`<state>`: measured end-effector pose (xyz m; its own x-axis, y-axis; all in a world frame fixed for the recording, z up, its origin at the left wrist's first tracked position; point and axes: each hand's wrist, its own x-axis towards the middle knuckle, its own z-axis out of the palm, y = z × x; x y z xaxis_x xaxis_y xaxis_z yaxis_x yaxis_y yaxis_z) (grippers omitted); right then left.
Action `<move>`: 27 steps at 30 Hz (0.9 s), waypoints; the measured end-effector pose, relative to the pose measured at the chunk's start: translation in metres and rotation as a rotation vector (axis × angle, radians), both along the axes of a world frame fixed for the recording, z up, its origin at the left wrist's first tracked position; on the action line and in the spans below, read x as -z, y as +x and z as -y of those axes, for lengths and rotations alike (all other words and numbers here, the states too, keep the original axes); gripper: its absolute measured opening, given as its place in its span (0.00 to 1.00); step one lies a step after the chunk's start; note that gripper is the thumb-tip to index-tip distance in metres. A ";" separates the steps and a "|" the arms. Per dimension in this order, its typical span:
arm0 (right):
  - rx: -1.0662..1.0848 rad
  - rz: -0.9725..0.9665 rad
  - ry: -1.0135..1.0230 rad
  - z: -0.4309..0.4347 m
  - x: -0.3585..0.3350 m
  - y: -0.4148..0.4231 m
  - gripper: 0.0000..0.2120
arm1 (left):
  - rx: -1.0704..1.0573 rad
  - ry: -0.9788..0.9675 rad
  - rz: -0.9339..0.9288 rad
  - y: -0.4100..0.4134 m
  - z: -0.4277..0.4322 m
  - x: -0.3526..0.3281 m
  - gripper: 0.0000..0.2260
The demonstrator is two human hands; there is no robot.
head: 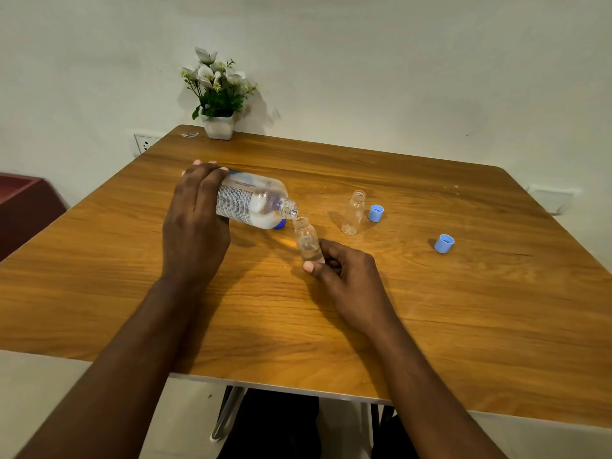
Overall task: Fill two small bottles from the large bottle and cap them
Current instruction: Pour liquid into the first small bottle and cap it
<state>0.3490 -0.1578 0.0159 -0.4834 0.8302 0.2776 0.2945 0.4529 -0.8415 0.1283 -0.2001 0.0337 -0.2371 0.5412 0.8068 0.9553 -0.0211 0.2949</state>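
My left hand [195, 220] grips the large clear bottle [255, 202] by its base and holds it tipped on its side, its open neck over the mouth of a small clear bottle [308, 240]. My right hand [344, 273] holds that small bottle near its bottom; it stands on the table with a little liquid inside. A second small bottle [353, 212] stands open to the right, with nothing visible inside. Two light blue caps lie loose: one [376, 213] beside the second bottle, another [443, 243] further right. A darker blue cap [280, 224] peeks out under the large bottle.
The wooden table [430, 309] meets a white wall. A white pot of artificial flowers [218, 94] stands at the far left corner, with a small sticker [189, 135] beside it. A dark red piece of furniture [20, 207] is at the left.
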 end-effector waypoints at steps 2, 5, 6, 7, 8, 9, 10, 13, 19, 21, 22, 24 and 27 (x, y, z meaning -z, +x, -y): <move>0.001 -0.001 -0.002 0.000 0.000 0.000 0.10 | 0.000 -0.002 0.000 0.000 0.000 0.001 0.23; 0.000 0.001 0.001 0.000 -0.001 0.000 0.10 | 0.002 0.005 0.002 0.000 0.000 0.001 0.22; 0.000 0.000 0.001 0.000 0.000 0.000 0.10 | 0.002 0.008 0.001 0.000 0.000 0.000 0.22; 0.000 -0.003 -0.001 0.000 0.000 0.000 0.10 | 0.002 0.011 0.001 0.000 0.000 0.000 0.23; 0.001 -0.008 -0.004 0.000 -0.001 0.000 0.11 | 0.001 0.011 0.001 0.000 0.000 0.000 0.23; 0.001 -0.013 -0.009 0.001 -0.001 0.000 0.11 | -0.001 0.010 0.001 0.000 0.000 0.000 0.23; 0.000 -0.017 -0.013 0.001 -0.001 0.000 0.12 | -0.001 0.007 0.001 0.001 0.000 -0.001 0.23; -0.003 -0.019 -0.017 0.001 -0.001 -0.001 0.12 | -0.002 0.000 0.005 0.001 0.001 -0.001 0.23; -0.004 -0.019 -0.020 0.000 -0.001 0.000 0.12 | -0.001 -0.007 0.005 0.001 0.001 -0.001 0.23; -0.005 -0.014 -0.020 0.000 -0.001 0.000 0.12 | -0.001 -0.007 0.004 0.000 0.001 -0.001 0.22; -0.005 -0.013 -0.020 0.000 0.000 0.000 0.12 | 0.000 -0.007 0.003 0.001 0.001 -0.001 0.22; -0.006 -0.015 -0.018 0.000 0.000 0.000 0.11 | 0.001 -0.006 0.003 0.001 0.001 -0.001 0.22; -0.012 -0.013 0.000 -0.001 0.001 0.001 0.08 | 0.000 -0.012 0.002 0.002 0.001 -0.001 0.23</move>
<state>0.3495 -0.1571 0.0148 -0.4896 0.8244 0.2840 0.2778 0.4562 -0.8454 0.1300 -0.2016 0.0344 -0.2391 0.5507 0.7998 0.9546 -0.0173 0.2973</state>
